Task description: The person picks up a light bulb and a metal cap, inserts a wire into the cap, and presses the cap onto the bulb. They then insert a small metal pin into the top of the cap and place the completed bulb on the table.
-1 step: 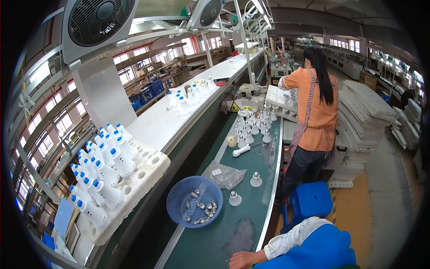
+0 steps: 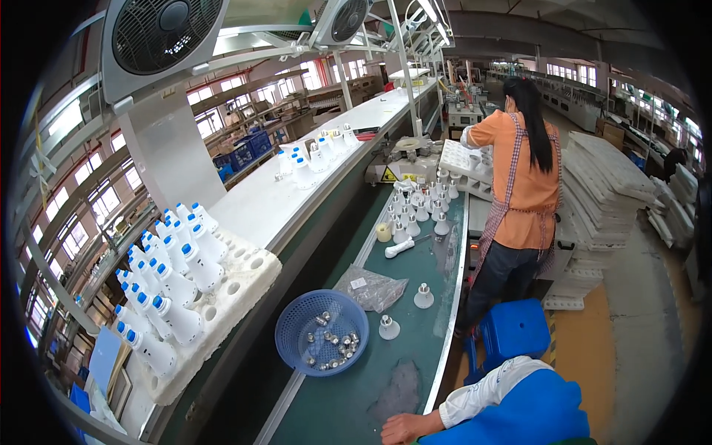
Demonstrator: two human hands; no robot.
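My right hand [image 2: 404, 429] is at the lower edge, over the near end of the green conveyor belt [image 2: 326, 404]. A white sleeve covers its forearm, and the picture's edge cuts off its fingertips, so its grip is hidden. My left hand is not in view. Just beyond the right hand lies a dark grey patch [image 2: 397, 389] on the belt. Farther up stand two white cone-shaped lamp housings with metal screw caps, a nearer one [image 2: 389, 328] and a farther one [image 2: 423, 297]. To the left, a blue plastic basket [image 2: 285, 348] holds several small metal caps.
A clear plastic bag [image 2: 374, 288], a white handled tool [image 2: 399, 248] and a cluster of lamp housings [image 2: 421, 208] lie farther along the belt. At left, a white foam tray [image 2: 241, 285] bears blue-tipped housings. A co-worker [image 2: 515, 185] stands beyond a blue stool [image 2: 515, 334].
My right hand and sleeve have shifted very slightly to the right and up. Nothing else has visibly moved.
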